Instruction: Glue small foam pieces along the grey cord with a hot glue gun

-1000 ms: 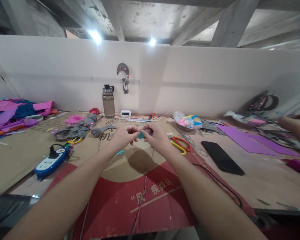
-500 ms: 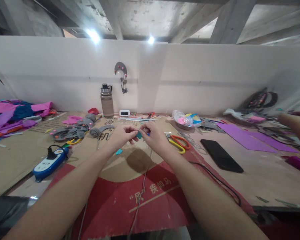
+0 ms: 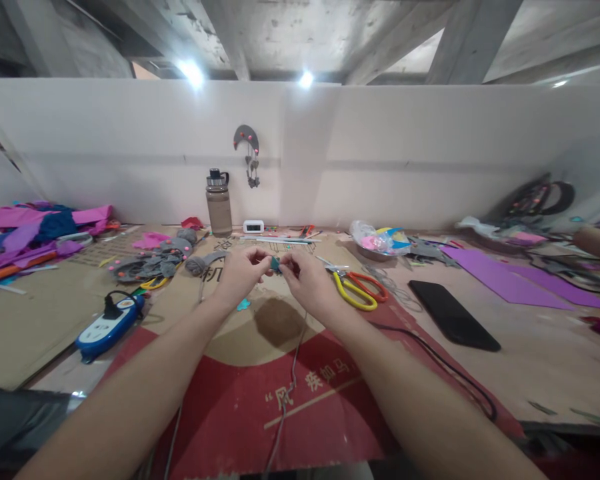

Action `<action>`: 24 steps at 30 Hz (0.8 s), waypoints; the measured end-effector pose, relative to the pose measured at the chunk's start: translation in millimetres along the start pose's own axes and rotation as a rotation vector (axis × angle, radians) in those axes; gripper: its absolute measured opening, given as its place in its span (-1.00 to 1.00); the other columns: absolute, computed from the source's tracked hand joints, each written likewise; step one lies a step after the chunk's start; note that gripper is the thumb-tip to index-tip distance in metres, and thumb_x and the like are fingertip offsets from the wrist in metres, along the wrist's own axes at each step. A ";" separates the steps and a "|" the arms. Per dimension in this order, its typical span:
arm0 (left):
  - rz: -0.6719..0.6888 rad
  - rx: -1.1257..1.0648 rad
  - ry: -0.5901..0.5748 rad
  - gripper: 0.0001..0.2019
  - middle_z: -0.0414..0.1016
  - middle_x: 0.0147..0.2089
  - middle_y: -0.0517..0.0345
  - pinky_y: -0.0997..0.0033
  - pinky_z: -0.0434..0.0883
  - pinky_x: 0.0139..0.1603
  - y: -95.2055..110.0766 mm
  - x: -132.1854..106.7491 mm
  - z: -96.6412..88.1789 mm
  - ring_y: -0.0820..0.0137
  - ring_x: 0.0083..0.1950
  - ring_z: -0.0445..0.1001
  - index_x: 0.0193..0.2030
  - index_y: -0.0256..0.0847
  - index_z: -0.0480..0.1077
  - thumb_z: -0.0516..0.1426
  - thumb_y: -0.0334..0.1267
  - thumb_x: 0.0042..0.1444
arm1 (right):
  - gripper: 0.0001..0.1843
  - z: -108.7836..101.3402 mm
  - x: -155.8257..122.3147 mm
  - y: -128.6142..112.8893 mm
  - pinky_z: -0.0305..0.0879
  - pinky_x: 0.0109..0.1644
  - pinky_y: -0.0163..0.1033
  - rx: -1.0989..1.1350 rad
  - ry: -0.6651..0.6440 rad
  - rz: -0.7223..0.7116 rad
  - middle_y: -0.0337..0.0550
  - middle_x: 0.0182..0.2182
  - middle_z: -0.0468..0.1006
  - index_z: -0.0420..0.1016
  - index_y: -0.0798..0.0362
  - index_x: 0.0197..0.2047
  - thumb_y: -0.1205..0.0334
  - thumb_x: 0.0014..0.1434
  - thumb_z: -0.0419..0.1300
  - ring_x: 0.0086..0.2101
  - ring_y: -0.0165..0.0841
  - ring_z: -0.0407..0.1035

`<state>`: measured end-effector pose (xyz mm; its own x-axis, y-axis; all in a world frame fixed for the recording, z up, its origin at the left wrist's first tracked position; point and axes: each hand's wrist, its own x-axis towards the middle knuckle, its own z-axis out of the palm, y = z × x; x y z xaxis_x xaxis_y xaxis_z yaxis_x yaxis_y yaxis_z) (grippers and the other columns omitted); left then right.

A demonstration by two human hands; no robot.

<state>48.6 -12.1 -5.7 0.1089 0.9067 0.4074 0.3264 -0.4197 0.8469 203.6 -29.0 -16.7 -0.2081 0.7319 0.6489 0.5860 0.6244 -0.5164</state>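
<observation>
My left hand (image 3: 241, 272) and my right hand (image 3: 307, 279) meet above the cardboard sheet (image 3: 260, 393), fingertips pinched together on a small teal felt piece (image 3: 276, 265). A thin grey cord (image 3: 293, 363) hangs from under my right hand down across the cardboard. Another small teal piece (image 3: 243, 305) lies on the cardboard just below my left hand. Yellow and orange scissors (image 3: 356, 291) lie right of my right hand.
A black phone (image 3: 453, 315) lies to the right, a blue power strip (image 3: 109, 320) to the left. Grey felt pieces (image 3: 153, 263), a water bottle (image 3: 219, 202), a small white clock (image 3: 253, 227), purple sheets (image 3: 500, 280) and a bag of scraps (image 3: 380, 240) sit behind. Another person's arm (image 3: 597, 241) shows at far right.
Both hands stay pinched on the teal piece, now closer together and slightly higher. The view has shifted a little, so the scissors show more fully.
</observation>
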 end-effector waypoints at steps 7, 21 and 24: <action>0.043 -0.112 0.190 -0.79 0.49 -0.46 0.12 0.58 0.28 -0.64 1.1 8.3 -13.3 0.43 -0.49 0.49 -0.33 -0.28 0.43 0.15 -0.16 -0.04 | -0.80 3.9 -4.8 -16.7 0.13 -0.25 -0.32 0.039 -0.214 -0.141 -0.18 -0.41 0.43 0.39 0.07 -0.34 0.27 0.23 -0.02 -0.36 -0.42 0.26; -0.001 -0.516 0.386 -0.75 0.40 -0.53 0.23 0.62 0.19 -0.64 -8.1 28.5 -40.1 0.54 -0.53 0.38 -0.36 -0.29 0.40 0.24 -0.18 -0.16 | -0.68 -29.4 12.9 44.0 0.15 -0.35 -0.26 -0.424 -0.144 0.467 -0.04 -0.47 0.50 0.45 0.11 -0.42 0.08 0.16 0.00 -0.44 -0.31 0.35; 0.013 -0.446 0.307 -0.76 0.39 -0.52 0.21 0.62 0.19 -0.63 -10.3 23.3 -29.7 0.55 -0.53 0.34 -0.34 -0.29 0.42 0.22 -0.16 -0.11 | -0.68 -11.4 6.4 55.6 0.22 -0.34 -0.23 -0.454 -0.270 0.509 0.09 -0.46 0.52 0.48 0.15 -0.43 0.04 0.07 0.12 -0.41 -0.23 0.41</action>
<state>19.9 12.2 5.2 -0.1910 0.8759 0.4432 -0.1110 -0.4678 0.8768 243.7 7.3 -34.9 0.0256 0.9795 0.1997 0.9161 0.0570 -0.3968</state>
